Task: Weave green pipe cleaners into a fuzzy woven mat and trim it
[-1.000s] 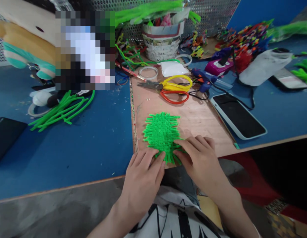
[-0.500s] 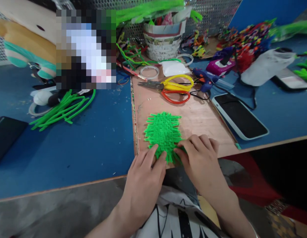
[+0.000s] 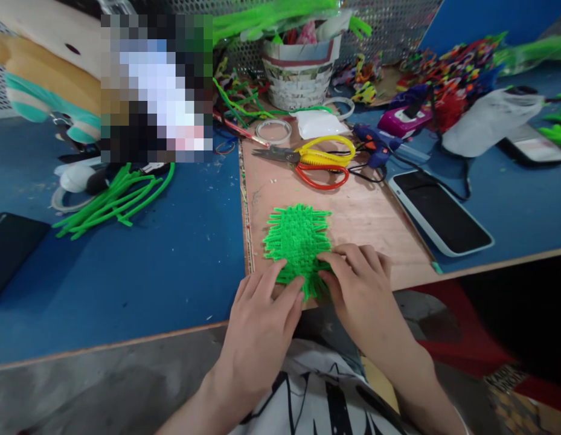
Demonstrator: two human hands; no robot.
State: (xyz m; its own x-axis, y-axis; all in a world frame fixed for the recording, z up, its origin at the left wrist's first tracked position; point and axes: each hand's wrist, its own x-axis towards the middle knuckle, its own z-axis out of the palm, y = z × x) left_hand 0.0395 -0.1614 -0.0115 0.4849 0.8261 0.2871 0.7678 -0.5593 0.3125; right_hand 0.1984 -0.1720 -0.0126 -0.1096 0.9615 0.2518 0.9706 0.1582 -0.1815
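A bright green woven mat of pipe cleaners [image 3: 299, 241] lies on a plywood board [image 3: 371, 217] at the near table edge. My left hand [image 3: 262, 320] rests on the mat's near left corner, fingers stretched flat on it. My right hand [image 3: 362, 290] presses the mat's near right edge, its fingers bent and pinching the green strands there. Loose ends stick out all round the mat.
Yellow and red scissors [image 3: 319, 160] lie behind the mat. A phone [image 3: 438, 211] lies to the right, a blue glue gun [image 3: 373, 142] and tape rolls [image 3: 273, 130] further back. Loose green pipe cleaners [image 3: 112, 199] lie left on the blue table [image 3: 171, 260]. A paper basket [image 3: 301, 75] stands behind.
Both hands shifted slightly forward onto the mat's near edge; the fingers adjusted their hold on the strands. The mat stays in place.
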